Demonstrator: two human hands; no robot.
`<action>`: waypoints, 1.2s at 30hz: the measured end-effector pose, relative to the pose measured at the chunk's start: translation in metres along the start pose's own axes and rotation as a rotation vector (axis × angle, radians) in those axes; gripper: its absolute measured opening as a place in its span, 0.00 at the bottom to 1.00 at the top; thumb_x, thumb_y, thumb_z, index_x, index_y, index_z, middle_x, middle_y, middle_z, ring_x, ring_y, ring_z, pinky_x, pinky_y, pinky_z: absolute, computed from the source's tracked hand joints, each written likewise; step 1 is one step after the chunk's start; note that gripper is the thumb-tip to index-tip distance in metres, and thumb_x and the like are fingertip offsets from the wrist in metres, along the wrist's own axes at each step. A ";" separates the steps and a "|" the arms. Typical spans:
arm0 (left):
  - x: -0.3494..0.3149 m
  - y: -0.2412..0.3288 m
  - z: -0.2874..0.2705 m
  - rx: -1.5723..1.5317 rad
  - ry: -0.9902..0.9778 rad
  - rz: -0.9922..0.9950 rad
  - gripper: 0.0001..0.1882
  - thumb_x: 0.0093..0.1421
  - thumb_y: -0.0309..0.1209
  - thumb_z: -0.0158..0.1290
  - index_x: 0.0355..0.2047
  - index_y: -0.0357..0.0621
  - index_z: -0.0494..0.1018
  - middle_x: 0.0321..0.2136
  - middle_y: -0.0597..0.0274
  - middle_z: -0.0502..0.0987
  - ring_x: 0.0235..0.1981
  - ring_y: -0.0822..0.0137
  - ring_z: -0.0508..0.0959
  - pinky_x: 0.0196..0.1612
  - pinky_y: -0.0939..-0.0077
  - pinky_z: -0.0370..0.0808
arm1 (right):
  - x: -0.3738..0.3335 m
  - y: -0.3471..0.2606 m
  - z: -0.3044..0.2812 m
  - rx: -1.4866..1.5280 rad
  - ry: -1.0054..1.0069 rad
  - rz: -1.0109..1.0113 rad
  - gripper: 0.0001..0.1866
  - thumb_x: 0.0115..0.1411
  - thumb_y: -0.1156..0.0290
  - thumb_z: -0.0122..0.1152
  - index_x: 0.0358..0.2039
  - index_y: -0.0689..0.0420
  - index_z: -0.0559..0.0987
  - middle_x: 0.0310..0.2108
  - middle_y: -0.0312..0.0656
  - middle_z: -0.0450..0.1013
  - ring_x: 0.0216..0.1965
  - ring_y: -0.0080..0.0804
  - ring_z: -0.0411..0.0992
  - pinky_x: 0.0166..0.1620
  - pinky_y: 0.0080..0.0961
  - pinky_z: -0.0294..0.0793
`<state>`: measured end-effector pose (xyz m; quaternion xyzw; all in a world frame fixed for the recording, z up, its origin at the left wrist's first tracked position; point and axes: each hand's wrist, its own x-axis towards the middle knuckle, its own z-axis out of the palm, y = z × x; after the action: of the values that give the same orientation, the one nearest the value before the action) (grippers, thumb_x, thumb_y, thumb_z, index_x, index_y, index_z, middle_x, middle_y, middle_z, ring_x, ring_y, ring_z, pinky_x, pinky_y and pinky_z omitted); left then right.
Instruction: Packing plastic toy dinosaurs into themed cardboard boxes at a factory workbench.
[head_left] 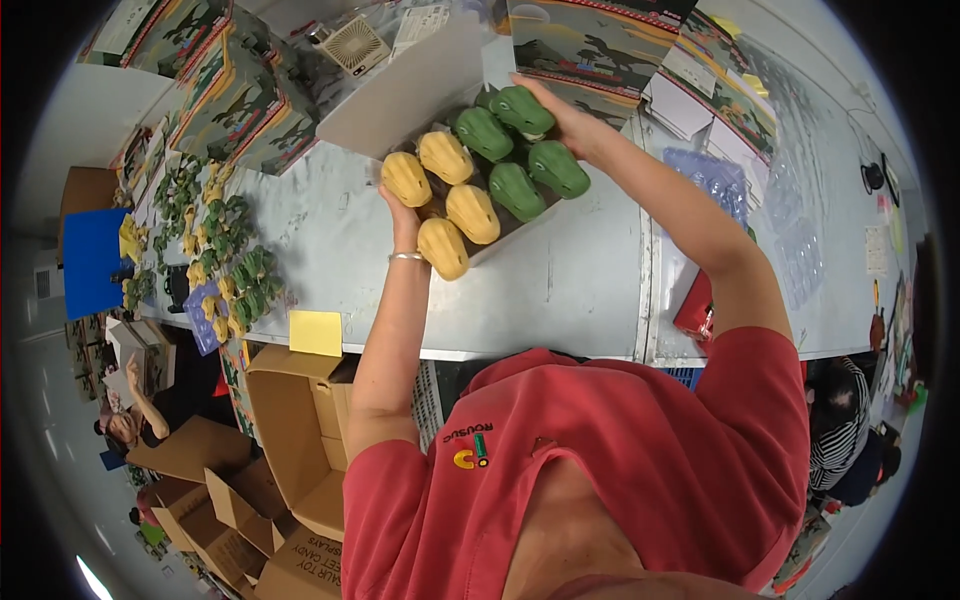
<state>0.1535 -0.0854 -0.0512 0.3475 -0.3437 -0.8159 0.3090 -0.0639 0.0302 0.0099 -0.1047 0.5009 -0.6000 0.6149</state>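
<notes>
Both my hands hold an open display box [405, 88] above the table, its pale flap raised at the far side. Several toy dinosaur heads stand in it: yellow ones [471, 213] on the left, green ones [516, 191] on the right. My left hand [401, 218] grips the box's left side, fingers mostly hidden behind the yellow heads. At the far right corner, my right hand [562, 118] wraps round the box beside the green heads, its fingertips partly out of sight.
Printed dinosaur cartons [590, 50] stand along the table's far side, near a small fan [355, 45]. Loose green and yellow toys [235, 225] lie at left. Clear plastic trays [710, 180] rest at right. Open brown cartons [300, 420] stand below the near edge. Other people are nearby.
</notes>
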 end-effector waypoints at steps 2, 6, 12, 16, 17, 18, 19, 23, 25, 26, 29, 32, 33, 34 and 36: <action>0.011 -0.010 -0.006 -0.045 -0.019 -0.056 0.35 0.59 0.61 0.23 0.51 0.50 0.63 0.48 0.59 0.67 0.49 0.59 0.69 0.49 0.62 0.70 | 0.027 0.021 -0.017 -0.012 0.022 -0.048 0.30 0.50 0.36 0.50 0.37 0.51 0.76 0.37 0.38 0.71 0.36 0.29 0.69 0.42 0.29 0.69; 0.024 -0.014 -0.001 -0.088 0.010 -0.130 0.31 0.60 0.58 0.28 0.50 0.48 0.64 0.47 0.59 0.68 0.47 0.59 0.70 0.47 0.62 0.71 | 0.059 0.038 -0.031 -0.083 0.063 -0.104 0.30 0.51 0.36 0.46 0.35 0.51 0.76 0.35 0.36 0.71 0.32 0.27 0.67 0.38 0.28 0.68; 0.016 -0.025 -0.003 -0.102 0.035 -0.074 0.33 0.60 0.59 0.34 0.56 0.50 0.58 0.53 0.60 0.64 0.51 0.58 0.67 0.53 0.63 0.66 | 0.072 0.043 -0.041 -0.050 0.169 -0.086 0.31 0.52 0.38 0.48 0.43 0.52 0.74 0.42 0.37 0.70 0.38 0.29 0.67 0.43 0.28 0.67; 0.001 0.003 0.016 -0.074 0.025 -0.151 0.33 0.58 0.58 0.37 0.55 0.48 0.60 0.52 0.59 0.66 0.51 0.57 0.68 0.52 0.61 0.66 | 0.059 0.041 -0.038 -0.128 0.239 -0.061 0.33 0.53 0.40 0.50 0.49 0.54 0.71 0.47 0.38 0.68 0.45 0.29 0.66 0.47 0.27 0.65; -0.001 0.009 0.013 -0.091 -0.045 -0.214 0.33 0.58 0.58 0.38 0.55 0.48 0.60 0.52 0.58 0.65 0.51 0.55 0.67 0.52 0.58 0.66 | 0.052 0.041 -0.030 -0.126 0.238 -0.060 0.33 0.53 0.40 0.50 0.49 0.54 0.71 0.47 0.38 0.68 0.45 0.29 0.66 0.47 0.27 0.65; 0.008 0.010 -0.010 -0.125 -0.128 -0.228 0.33 0.57 0.57 0.40 0.54 0.45 0.61 0.50 0.57 0.68 0.49 0.56 0.69 0.51 0.59 0.67 | 0.043 0.037 -0.006 -0.140 0.216 -0.049 0.34 0.53 0.40 0.51 0.50 0.54 0.70 0.48 0.38 0.67 0.46 0.29 0.65 0.48 0.27 0.65; 0.011 0.007 -0.008 -0.125 -0.142 -0.231 0.33 0.57 0.57 0.40 0.54 0.45 0.61 0.50 0.57 0.68 0.49 0.56 0.69 0.51 0.59 0.67 | 0.034 0.031 -0.002 -0.146 0.227 -0.047 0.35 0.52 0.40 0.51 0.52 0.54 0.69 0.50 0.39 0.66 0.48 0.30 0.65 0.49 0.26 0.64; 0.026 -0.012 -0.008 -0.131 -0.132 -0.235 0.31 0.55 0.51 0.48 0.53 0.46 0.61 0.50 0.57 0.67 0.41 0.58 0.75 0.44 0.64 0.73 | 0.070 0.054 -0.034 -0.289 0.288 -0.196 0.38 0.51 0.39 0.52 0.54 0.55 0.67 0.50 0.41 0.66 0.48 0.30 0.65 0.49 0.26 0.64; 0.039 -0.018 -0.023 0.035 0.004 -0.158 0.30 0.54 0.47 0.50 0.54 0.48 0.59 0.48 0.58 0.67 0.41 0.58 0.74 0.40 0.61 0.75 | 0.076 0.057 -0.020 -0.197 0.311 -0.160 0.37 0.53 0.40 0.51 0.55 0.55 0.65 0.52 0.41 0.64 0.51 0.31 0.62 0.52 0.26 0.62; 0.038 -0.021 -0.018 0.110 0.064 -0.077 0.30 0.55 0.45 0.50 0.55 0.50 0.56 0.46 0.58 0.67 0.40 0.59 0.75 0.36 0.61 0.76 | 0.076 0.054 -0.021 -0.262 0.373 -0.193 0.36 0.55 0.42 0.49 0.56 0.55 0.64 0.53 0.42 0.64 0.52 0.32 0.62 0.52 0.27 0.61; 0.035 -0.020 -0.002 0.186 0.033 -0.092 0.29 0.56 0.45 0.48 0.56 0.50 0.55 0.46 0.58 0.67 0.41 0.59 0.74 0.36 0.62 0.76 | 0.075 0.047 -0.039 -0.152 0.317 -0.106 0.33 0.58 0.45 0.48 0.56 0.55 0.64 0.53 0.42 0.64 0.52 0.32 0.62 0.52 0.26 0.62; 0.017 0.006 -0.015 0.236 0.188 0.009 0.29 0.59 0.44 0.46 0.57 0.47 0.55 0.49 0.56 0.66 0.48 0.58 0.69 0.45 0.59 0.71 | 0.035 0.029 0.014 -0.312 0.233 -0.021 0.30 0.57 0.48 0.50 0.53 0.57 0.67 0.51 0.46 0.66 0.50 0.35 0.66 0.49 0.27 0.65; 0.010 0.009 -0.005 0.245 0.237 0.110 0.28 0.59 0.44 0.45 0.57 0.46 0.55 0.49 0.55 0.66 0.51 0.58 0.67 0.49 0.59 0.68 | 0.024 0.022 0.013 -0.320 0.234 -0.025 0.30 0.57 0.48 0.50 0.53 0.57 0.67 0.51 0.46 0.66 0.50 0.35 0.66 0.49 0.27 0.65; 0.000 0.019 -0.007 0.648 0.095 0.270 0.26 0.60 0.44 0.42 0.56 0.45 0.57 0.51 0.50 0.65 0.55 0.54 0.62 0.53 0.58 0.61 | 0.018 0.020 0.014 -0.867 0.307 -0.242 0.25 0.58 0.51 0.49 0.48 0.58 0.70 0.49 0.47 0.66 0.47 0.39 0.67 0.48 0.31 0.66; 0.000 0.011 -0.006 1.109 0.132 0.562 0.25 0.61 0.43 0.41 0.55 0.44 0.59 0.52 0.48 0.64 0.55 0.51 0.61 0.54 0.56 0.59 | 0.017 0.037 0.017 -1.431 0.417 -0.841 0.17 0.58 0.60 0.46 0.37 0.62 0.74 0.46 0.53 0.66 0.45 0.51 0.66 0.45 0.40 0.68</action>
<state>0.1612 -0.0941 -0.0464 0.4021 -0.7747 -0.3803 0.3059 -0.0313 0.0171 -0.0175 -0.5325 0.7815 -0.3245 0.0220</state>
